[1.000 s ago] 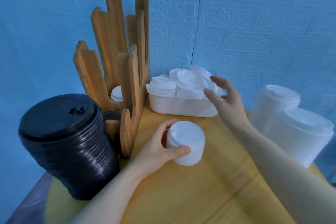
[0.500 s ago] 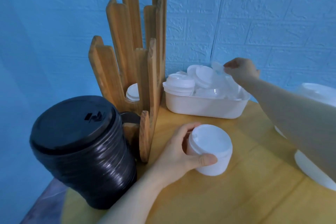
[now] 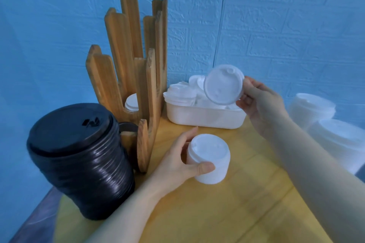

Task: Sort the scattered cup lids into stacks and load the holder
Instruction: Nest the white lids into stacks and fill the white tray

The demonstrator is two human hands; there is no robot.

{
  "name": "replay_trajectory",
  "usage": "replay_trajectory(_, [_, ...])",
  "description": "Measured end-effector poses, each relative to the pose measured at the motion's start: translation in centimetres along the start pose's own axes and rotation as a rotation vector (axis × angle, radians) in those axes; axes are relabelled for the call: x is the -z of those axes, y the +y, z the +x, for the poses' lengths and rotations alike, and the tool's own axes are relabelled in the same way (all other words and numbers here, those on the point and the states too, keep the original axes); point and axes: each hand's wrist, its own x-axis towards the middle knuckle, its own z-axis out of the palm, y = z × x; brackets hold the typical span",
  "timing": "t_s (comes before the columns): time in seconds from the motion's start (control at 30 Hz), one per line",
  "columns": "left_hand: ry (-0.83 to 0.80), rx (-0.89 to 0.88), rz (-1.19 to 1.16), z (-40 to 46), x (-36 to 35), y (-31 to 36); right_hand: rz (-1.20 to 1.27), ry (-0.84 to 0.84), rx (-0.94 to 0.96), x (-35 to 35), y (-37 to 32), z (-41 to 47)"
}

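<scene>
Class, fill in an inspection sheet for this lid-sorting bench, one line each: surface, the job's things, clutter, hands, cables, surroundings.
Surface: yellow wooden table, bare in front.
Job's things: wooden holder with a white lid in a lower slot; white tray of loose lids; small white stack; tall black lid stack; large white stacks at right.
Clutter: nothing seen.
Hands: left hand grips the small white stack; right hand holds a single white lid tilted above the tray.
Cables: nothing seen.
Surroundings: blue brick-textured wall.
</scene>
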Motion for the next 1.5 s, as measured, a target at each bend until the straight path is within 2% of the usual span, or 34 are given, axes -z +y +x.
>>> replay_trajectory(0.13, [-0.002,-0.044,0.014,-0.2,-0.1,0.4,0.139,-0.009,-0.196,2.1,2.7,-3.1])
replay_trajectory(0.33, [-0.013,-0.076,0.065,-0.1,0.2,0.1,0.102,-0.003,-0.222,3.4,4.7,-5.1])
replay_trajectory(0.4, [-0.020,-0.082,0.075,-0.1,0.2,0.1,-0.012,-0.036,-0.242,3.5,4.8,-5.4])
replay_trajectory(0.5, [-0.017,-0.084,0.089,-0.1,0.2,0.0,-0.310,-0.102,-0.210,3.2,4.8,-6.3])
replay_trajectory(0.7, [-0.021,-0.089,0.090,0.0,0.2,0.1,-0.834,-0.246,0.019,2.2,5.1,-7.4])
replay_trajectory(0.87, [-0.019,-0.084,0.067,0.1,0.2,-0.2,-0.793,-0.312,0.005,3.3,4.8,-6.6])
replay_trajectory(1.0, [-0.002,-0.077,0.083,0.1,0.2,-0.2,-0.800,-0.597,-0.086,5.0,3.9,-5.8])
replay_trajectory(1.13, [-0.010,-0.090,0.088,0.1,0.2,0.0,-0.757,-0.743,-0.129,5.1,3.6,-6.3])
replay_trajectory(1.23, [-0.023,-0.096,0.082,0.0,0.2,0.3,-0.762,-0.706,-0.129,4.2,3.8,-7.0])
replay_trajectory(1.3, [-0.025,-0.099,0.076,0.0,0.2,0.2,-0.873,-0.560,0.030,3.5,4.8,-7.1])
replay_trajectory(1.37, [-0.028,-0.087,0.048,0.1,0.2,0.0,-0.942,-0.502,0.107,3.2,5.2,-7.0])
replay_trajectory(1.5, [-0.018,-0.017,-0.007,0.3,0.3,-0.3,-0.806,-0.675,0.020,4.4,3.9,-6.5])
